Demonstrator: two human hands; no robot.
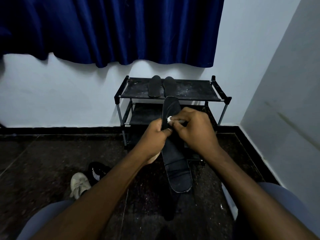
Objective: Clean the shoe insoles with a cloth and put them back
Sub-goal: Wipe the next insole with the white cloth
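One black insole [177, 168] gripped by left hand [154, 134]; right hand [194, 129] pinches what seems a white cloth [169, 118]

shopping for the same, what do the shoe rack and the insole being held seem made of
The shoe rack: shelves look like matte black fabric, dusty with white specks, stretched on grey metal-looking tubes. The held insole: probably foam with a dark matte fabric top; creases run across it, so it flexes.

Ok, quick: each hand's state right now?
Left hand: grips the black insole.
Right hand: pinches a small white cloth against the insole.
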